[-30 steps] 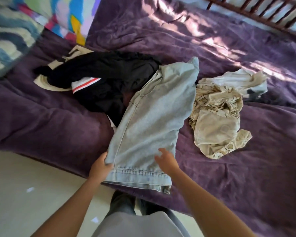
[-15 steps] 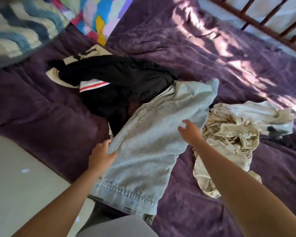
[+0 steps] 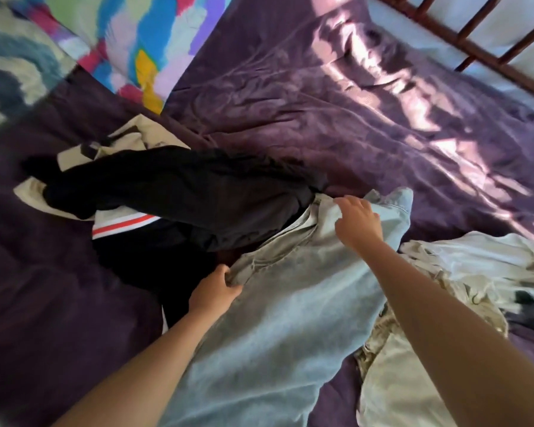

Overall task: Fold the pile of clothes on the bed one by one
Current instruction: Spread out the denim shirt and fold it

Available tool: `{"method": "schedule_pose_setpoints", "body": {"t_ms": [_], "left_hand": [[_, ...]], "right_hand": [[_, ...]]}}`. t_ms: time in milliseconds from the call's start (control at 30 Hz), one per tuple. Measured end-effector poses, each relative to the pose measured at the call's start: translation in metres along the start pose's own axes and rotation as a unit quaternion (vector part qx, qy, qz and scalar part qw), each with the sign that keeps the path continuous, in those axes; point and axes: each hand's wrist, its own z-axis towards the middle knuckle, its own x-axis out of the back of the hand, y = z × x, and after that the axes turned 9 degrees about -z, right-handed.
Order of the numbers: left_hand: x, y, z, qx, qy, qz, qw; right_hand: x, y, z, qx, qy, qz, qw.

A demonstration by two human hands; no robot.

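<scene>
Both grips clench the jeans [image 3: 275, 334], which we judge heavy but floppy: left hand [image 3: 215, 291] at left edge, right hand [image 3: 358, 221] at far waistband

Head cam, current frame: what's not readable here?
1. Light blue denim jeans: head view, hem end cut off by the bottom edge and partly covered by the forearms.
2. Right hand: head view, seen from behind; whether it grips the waistband or only touches it, cannot tell.
3. Cream garment: head view, mostly buried under the black garment.
4. Beige patterned garment: head view, crossed by the right forearm, cut by the bottom edge.
</scene>
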Motion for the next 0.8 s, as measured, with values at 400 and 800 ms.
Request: {"method": "schedule_pose_setpoints", "body": {"t_ms": [400, 800], "left_hand": [[0.021, -0.009, -0.036, -0.132, 0.208, -0.134, 0.960], [-0.018, 0.012, -0.020, -0.122, 0.179, 0.171, 0.961]], "right_hand": [[-0.027, -0.005, 0.031, -0.095, 0.217, 0.049, 0.970], [-0.072, 0.023, 0.000, -0.108, -0.095, 0.000, 0.990]]}}
